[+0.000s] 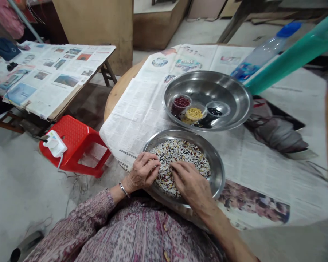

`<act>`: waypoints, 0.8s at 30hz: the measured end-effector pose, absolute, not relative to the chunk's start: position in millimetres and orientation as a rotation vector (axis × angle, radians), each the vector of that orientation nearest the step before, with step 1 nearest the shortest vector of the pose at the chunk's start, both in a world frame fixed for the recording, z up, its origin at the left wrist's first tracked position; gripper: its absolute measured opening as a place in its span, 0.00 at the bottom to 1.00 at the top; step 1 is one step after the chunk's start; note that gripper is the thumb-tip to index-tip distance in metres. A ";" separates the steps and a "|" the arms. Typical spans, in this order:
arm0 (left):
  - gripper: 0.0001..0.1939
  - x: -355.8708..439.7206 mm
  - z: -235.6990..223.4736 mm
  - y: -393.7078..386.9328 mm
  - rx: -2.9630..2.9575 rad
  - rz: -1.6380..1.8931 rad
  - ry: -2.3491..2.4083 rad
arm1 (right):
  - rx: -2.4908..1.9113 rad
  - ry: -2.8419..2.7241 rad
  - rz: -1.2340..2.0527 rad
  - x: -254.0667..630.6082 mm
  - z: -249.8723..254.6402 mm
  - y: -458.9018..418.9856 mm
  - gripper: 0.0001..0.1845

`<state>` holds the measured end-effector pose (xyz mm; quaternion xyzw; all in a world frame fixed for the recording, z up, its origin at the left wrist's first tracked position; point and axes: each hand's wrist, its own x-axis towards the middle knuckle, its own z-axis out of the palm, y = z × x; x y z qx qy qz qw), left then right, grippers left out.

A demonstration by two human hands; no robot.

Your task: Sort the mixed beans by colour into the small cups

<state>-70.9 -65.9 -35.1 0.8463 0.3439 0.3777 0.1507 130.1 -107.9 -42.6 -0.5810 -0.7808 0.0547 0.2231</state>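
Head view, left hand (144, 169): over the left inner edge of the smaller basin, fingers bent, thumb and fingertips drawn close; cannot tell whether they grip a grain.
Right hand (194, 183): reaching across the near-right rim, fingers curled with tips down at the grain; whether they pinch any cannot be told.
Mixed grain (186, 163): white, red, yellow and black, spread over the floor of the smaller basin, between and beyond the hands.
Smaller basin (217, 182): at the table's near edge, against the person's front; steel wall shows right of the grain.
Larger basin (242, 98): just beyond; cannot tell whether the rims touch. Cups of red beans (182, 101), yellow beans (194, 113) and black beans (215, 111) stand inside, toward its near side.
Right side: bottle (265, 51), green object (295, 58) and grey bundle (278, 133) crowd the larger basin's edge.
Newspaper (262, 171): stretches right of the smaller basin and, left, to the table's curved edge.
Floor gap: red stool (76, 134) stands there, bearing a white power strip (55, 143).
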 end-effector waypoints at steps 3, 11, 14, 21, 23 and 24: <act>0.05 -71.1 -36.6 -66.1 2.426 1.077 0.986 | -1.667 -2.076 -0.005 144.9 -43.3 -98.8 0.13; 0.06 -72.0 -40.7 -64.3 2.452 1.092 0.968 | -1.783 -2.045 -0.098 159.2 -39.8 -113.1 0.09; 0.04 -71.9 -32.0 -64.6 2.544 0.955 0.966 | -1.733 -1.991 -0.038 156.6 -42.2 -125.1 0.09; 0.26 -51.4 -16.6 -46.6 2.712 0.474 1.051 | -1.703 -1.783 -0.093 152.8 -49.8 -137.0 0.11; 0.30 -44.2 -21.0 -35.7 2.748 0.344 1.101 | -1.696 -1.720 -0.100 150.1 -51.8 -136.7 0.11; 0.28 -41.9 -23.8 -30.6 2.751 0.291 1.128 | -1.689 -1.685 -0.091 148.9 -52.8 -136.5 0.11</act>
